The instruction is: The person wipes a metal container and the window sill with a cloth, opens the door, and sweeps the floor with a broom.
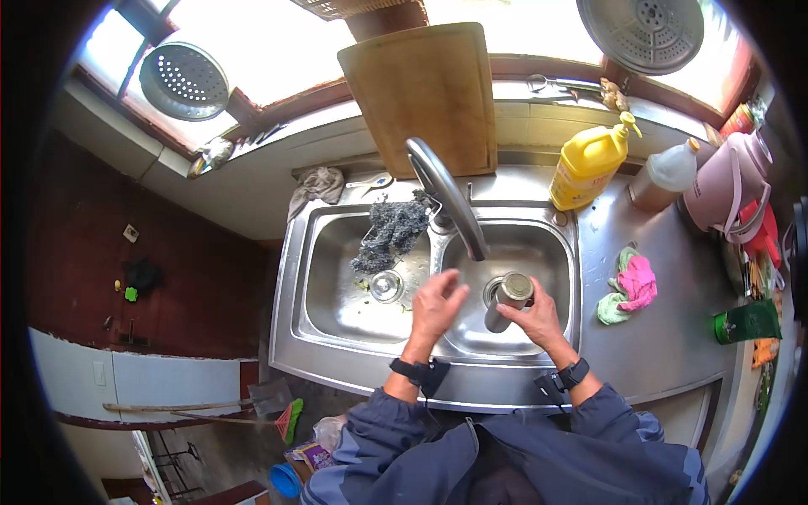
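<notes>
My right hand (pixel 539 317) is wrapped round a grey cylindrical flask (pixel 505 308), tilted over the right sink basin (pixel 545 252). Its round olive-grey end faces up towards me; whether that is a lid or the base, I cannot tell. My left hand (pixel 437 308) hovers left of the flask, near the divider between the basins, its fingers apart and nothing in them. Above both hands arches the metal faucet (pixel 450 198), its spout end just over the right basin. No running water can be made out.
The left basin (pixel 324 278) has a dark mesh cloth (pixel 392 231) over its back right side and a round drain strainer (pixel 385 286). A cutting board (pixel 421 97) leans behind. Rightward stand a yellow jug (pixel 587 168), a cloudy bottle (pixel 665 178), a pink kettle (pixel 725 187) and pink-green cloths (pixel 637 284).
</notes>
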Tool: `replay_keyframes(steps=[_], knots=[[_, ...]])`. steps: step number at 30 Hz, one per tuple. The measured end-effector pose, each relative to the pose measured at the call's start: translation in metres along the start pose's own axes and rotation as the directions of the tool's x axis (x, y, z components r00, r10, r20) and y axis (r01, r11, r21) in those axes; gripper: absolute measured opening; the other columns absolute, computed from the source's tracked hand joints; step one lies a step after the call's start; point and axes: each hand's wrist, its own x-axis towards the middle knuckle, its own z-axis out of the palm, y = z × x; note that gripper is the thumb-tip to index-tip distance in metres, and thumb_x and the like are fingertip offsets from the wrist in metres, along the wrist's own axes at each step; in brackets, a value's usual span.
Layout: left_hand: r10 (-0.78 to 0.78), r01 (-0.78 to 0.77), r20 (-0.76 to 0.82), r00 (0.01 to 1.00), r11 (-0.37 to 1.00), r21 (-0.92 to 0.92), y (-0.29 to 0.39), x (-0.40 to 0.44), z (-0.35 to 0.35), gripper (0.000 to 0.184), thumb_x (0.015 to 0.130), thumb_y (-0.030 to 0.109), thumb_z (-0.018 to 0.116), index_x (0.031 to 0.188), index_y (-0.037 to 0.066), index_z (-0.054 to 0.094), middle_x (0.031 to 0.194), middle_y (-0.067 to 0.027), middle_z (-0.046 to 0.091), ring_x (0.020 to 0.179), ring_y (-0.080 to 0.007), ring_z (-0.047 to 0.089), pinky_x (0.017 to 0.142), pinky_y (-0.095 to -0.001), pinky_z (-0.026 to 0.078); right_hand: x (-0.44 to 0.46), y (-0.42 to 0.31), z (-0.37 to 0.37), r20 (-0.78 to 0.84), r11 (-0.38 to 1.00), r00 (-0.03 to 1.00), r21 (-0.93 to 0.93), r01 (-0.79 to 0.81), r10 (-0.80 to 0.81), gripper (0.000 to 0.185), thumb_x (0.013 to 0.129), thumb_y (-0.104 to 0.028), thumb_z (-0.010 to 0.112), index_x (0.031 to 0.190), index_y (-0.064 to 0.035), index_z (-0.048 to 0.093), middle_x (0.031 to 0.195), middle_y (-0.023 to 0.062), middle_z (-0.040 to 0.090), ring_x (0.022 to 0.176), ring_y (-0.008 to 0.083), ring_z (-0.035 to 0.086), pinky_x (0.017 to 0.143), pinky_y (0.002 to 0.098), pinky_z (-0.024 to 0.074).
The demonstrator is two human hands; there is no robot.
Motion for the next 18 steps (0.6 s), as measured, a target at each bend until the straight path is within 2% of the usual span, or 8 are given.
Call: replay_keyframes(steps=[4, 8, 9, 10, 12, 13, 16, 18], knots=[[0.002, -0.043, -0.194, 0.981, 0.977, -0.21, 0.027, 0.041, -0.029, 0.025, 0.092, 0.02, 0.071, 0.108, 0.0, 0.073, 0.09, -0.011, 0.072, 0.077, -0.0148, 0.068, 0.072, -0.0284, 0.054, 0.001, -0.013, -0.003, -0.03, 0.996, 0.996, -0.043, 0.078, -0.079, 0.066, 0.073, -0.029, 0.089, 0.126, -0.0039, 0.059, 0.11, 0.0111, 0.072, 0.103, 0.0211, 0.069, 0.092, 0.0352, 0.0528], [0.016, -0.035, -0.05, 0.999, 0.918, -0.395, 0.059, 0.03, -0.026, 0.027, 0.1, 0.019, 0.063, 0.116, -0.001, 0.07, 0.096, -0.0074, 0.072, 0.085, -0.0131, 0.066, 0.076, -0.027, 0.052, 0.003, -0.026, -0.002, -0.017, 0.979, 0.991, -0.155, 0.132, -0.136, 0.069, 0.073, -0.033, 0.088, 0.128, -0.006, 0.057, 0.112, 0.0147, 0.071, 0.104, 0.0296, 0.07, 0.088, 0.0385, 0.0549], [0.058, -0.037, 0.069, 0.996, 0.959, -0.28, 0.067, 0.018, -0.028, 0.033, 0.099, 0.022, 0.065, 0.123, 0.001, 0.067, 0.108, -0.0087, 0.071, 0.098, -0.0154, 0.066, 0.084, -0.0292, 0.052, 0.004, -0.029, 0.0, -0.03, 0.967, 0.983, -0.19, 0.171, -0.18, 0.068, 0.073, -0.034, 0.087, 0.128, -0.0063, 0.058, 0.112, 0.015, 0.071, 0.103, 0.0308, 0.07, 0.087, 0.0387, 0.0551], [0.15, -0.097, 0.121, 0.981, 0.927, -0.362, 0.059, 0.006, -0.017, 0.049, 0.093, 0.028, 0.072, 0.133, 0.003, 0.061, 0.121, -0.011, 0.067, 0.113, -0.0205, 0.063, 0.091, -0.0332, 0.051, 0.005, -0.032, 0.003, -0.037, 0.952, 0.975, -0.224, 0.208, -0.221, 0.068, 0.073, -0.034, 0.087, 0.128, -0.0065, 0.058, 0.111, 0.0153, 0.071, 0.102, 0.032, 0.07, 0.086, 0.0389, 0.0553], [0.175, -0.124, 0.193, 0.965, 0.96, -0.251, 0.062, -0.018, -0.007, 0.071, 0.085, 0.033, 0.08, 0.144, 0.005, 0.05, 0.134, -0.013, 0.061, 0.122, -0.0253, 0.06, 0.097, -0.0371, 0.05, 0.015, -0.037, 0.003, -0.003, 0.97, 0.98, -0.146, 0.194, -0.197, 0.068, 0.073, -0.035, 0.087, 0.127, -0.006, 0.058, 0.109, 0.0147, 0.072, 0.099, 0.0321, 0.071, 0.086, 0.0389, 0.0556], [0.085, -0.021, 0.256, 0.963, 0.97, -0.242, 0.046, -0.023, -0.004, 0.084, 0.079, 0.033, 0.085, 0.148, 0.005, 0.045, 0.14, -0.0155, 0.057, 0.126, -0.028, 0.058, 0.1, -0.0403, 0.049, 0.017, -0.038, 0.002, 0.025, 0.978, 0.984, -0.108, 0.179, -0.178, 0.068, 0.073, -0.036, 0.087, 0.127, -0.0058, 0.058, 0.108, 0.0144, 0.072, 0.098, 0.0321, 0.071, 0.085, 0.0389, 0.0557], [-0.073, 0.13, 0.287, 0.955, 0.975, -0.182, 0.009, -0.03, 0.007, 0.09, 0.074, 0.029, 0.086, 0.149, 0.005, 0.043, 0.142, -0.0196, 0.055, 0.131, -0.0303, 0.055, 0.104, -0.0413, 0.048, 0.029, -0.041, 0.0, 0.087, 0.986, 0.985, -0.058, 0.158, -0.152, 0.069, 0.074, -0.035, 0.088, 0.128, -0.0034, 0.058, 0.11, 0.0129, 0.072, 0.099, 0.0255, 0.071, 0.085, 0.0363, 0.0562], [-0.034, 0.061, 0.236, 0.971, 0.992, -0.112, 0.0, -0.026, 0.026, 0.084, 0.073, 0.028, 0.086, 0.144, 0.005, 0.048, 0.134, -0.02, 0.06, 0.125, -0.0317, 0.059, 0.101, -0.0401, 0.05, 0.03, -0.042, 0.002, 0.147, 0.992, 0.983, -0.034, 0.12, -0.114, 0.07, 0.075, -0.03, 0.089, 0.13, -0.0009, 0.056, 0.112, 0.0105, 0.071, 0.098, 0.0179, 0.07, 0.085, 0.0332, 0.0568]])
